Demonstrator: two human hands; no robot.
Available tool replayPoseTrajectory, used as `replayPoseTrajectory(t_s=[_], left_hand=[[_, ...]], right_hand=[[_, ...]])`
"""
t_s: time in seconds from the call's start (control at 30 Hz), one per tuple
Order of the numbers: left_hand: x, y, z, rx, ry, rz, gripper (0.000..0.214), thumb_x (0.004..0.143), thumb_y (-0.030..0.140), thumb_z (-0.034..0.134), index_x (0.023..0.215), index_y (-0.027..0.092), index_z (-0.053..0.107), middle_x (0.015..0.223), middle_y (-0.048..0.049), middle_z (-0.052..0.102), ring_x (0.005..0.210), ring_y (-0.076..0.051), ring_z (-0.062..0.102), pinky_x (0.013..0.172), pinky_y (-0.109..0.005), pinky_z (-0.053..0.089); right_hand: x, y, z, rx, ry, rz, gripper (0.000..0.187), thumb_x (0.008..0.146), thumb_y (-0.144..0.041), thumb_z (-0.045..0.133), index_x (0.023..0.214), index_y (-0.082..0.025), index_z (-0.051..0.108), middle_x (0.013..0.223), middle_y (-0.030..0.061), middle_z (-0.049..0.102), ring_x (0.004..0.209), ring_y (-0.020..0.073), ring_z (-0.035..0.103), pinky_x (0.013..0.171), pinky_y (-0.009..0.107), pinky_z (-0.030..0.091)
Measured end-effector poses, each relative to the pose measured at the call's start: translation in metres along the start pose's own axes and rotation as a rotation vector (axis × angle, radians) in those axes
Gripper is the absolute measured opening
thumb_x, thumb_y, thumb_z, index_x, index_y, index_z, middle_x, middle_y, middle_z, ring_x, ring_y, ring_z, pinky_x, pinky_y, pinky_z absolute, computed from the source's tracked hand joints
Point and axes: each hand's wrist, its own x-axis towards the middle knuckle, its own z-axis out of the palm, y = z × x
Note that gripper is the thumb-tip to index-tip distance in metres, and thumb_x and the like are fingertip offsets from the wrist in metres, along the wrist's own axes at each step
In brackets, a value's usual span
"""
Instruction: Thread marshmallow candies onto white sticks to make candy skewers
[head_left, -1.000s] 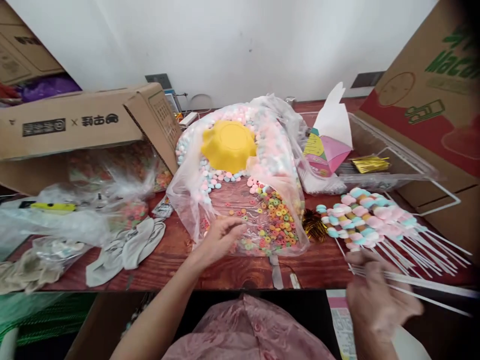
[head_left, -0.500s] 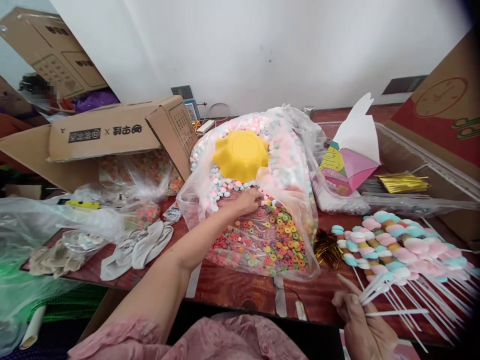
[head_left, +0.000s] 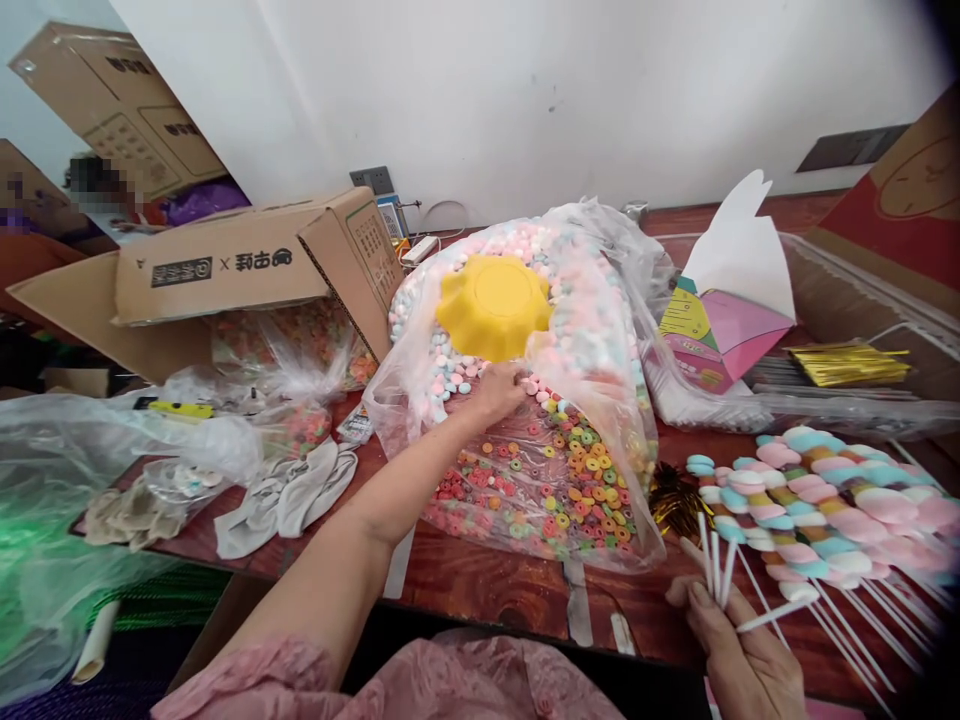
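Note:
My left hand (head_left: pixel 499 388) reaches into a big clear plastic bag (head_left: pixel 600 440) and its fingers pinch at the pastel marshmallow candies (head_left: pixel 450 370) just below an upturned yellow bowl (head_left: pixel 493 303). Coloured ring candies (head_left: pixel 570 480) fill the near part of the bag. My right hand (head_left: pixel 739 650) is at the bottom right, closed on a few white sticks (head_left: pixel 716 565) that point up. To its right lies a row of finished candy skewers (head_left: pixel 817 500) on the red-brown wooden table (head_left: pixel 495 585).
An open cardboard box (head_left: pixel 247 265) lies on its side at the left, with bags of candy and grey gloves (head_left: pixel 289 495) in front. A pink paper box (head_left: pixel 720 320), gold twist ties (head_left: pixel 844 365) and a clear tray stand at the right. A large carton (head_left: pixel 900 200) fills the far right.
My left hand moved from the bag's near edge up into the bag to the marshmallows below the yellow bowl. My right hand turned the white sticks upright. The view shifted left.

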Motion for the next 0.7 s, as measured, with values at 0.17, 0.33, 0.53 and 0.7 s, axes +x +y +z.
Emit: replayPoseTrajectory(t_s=[0.17, 0.33, 0.53, 0.7], left_hand=[[0.002, 0.027, 0.02, 0.139, -0.067, 0.008, 0.022, 0.082, 0.006, 0.05, 0.095, 0.009, 0.067, 0.103, -0.0189, 0.067, 0.103, -0.028, 0.062, 0.094, -0.039, 0.046], [-0.006, 0.037, 0.022, 0.221, -0.156, 0.052, 0.023, 0.081, 0.006, 0.051, 0.097, 0.006, 0.068, 0.106, -0.0207, 0.067, 0.107, -0.029, 0.062, 0.098, -0.039, 0.044], [0.013, 0.023, 0.008, 0.261, -0.232, 0.076, 0.021, 0.085, 0.013, 0.051, 0.093, 0.009, 0.071, 0.099, -0.0163, 0.07, 0.097, -0.025, 0.064, 0.089, -0.033, 0.048], [0.024, 0.015, 0.003, 0.237, -0.254, 0.128, 0.02, 0.084, 0.014, 0.052, 0.091, 0.011, 0.071, 0.097, -0.0145, 0.07, 0.098, -0.025, 0.064, 0.09, -0.033, 0.047]], right_hand=[[0.002, 0.005, -0.001, -0.04, -0.04, -0.054, 0.044, 0.079, -0.061, 0.068, 0.084, -0.017, 0.075, 0.081, 0.0061, 0.071, 0.079, 0.0236, 0.067, 0.069, 0.03, 0.056], [-0.007, 0.007, 0.001, 0.057, -0.004, 0.005, 0.049, 0.081, -0.058, 0.068, 0.105, -0.015, 0.074, 0.087, 0.0067, 0.071, 0.083, 0.0244, 0.066, 0.072, 0.032, 0.057], [-0.008, -0.003, 0.003, 0.267, -0.02, 0.026, 0.049, 0.08, -0.057, 0.071, 0.107, -0.016, 0.074, 0.081, 0.006, 0.068, 0.076, 0.0191, 0.063, 0.064, 0.026, 0.054], [0.001, -0.018, 0.002, 0.161, -0.174, 0.012, 0.052, 0.084, -0.06, 0.066, 0.115, -0.019, 0.073, 0.079, 0.0043, 0.064, 0.071, 0.0166, 0.058, 0.059, 0.024, 0.048]])
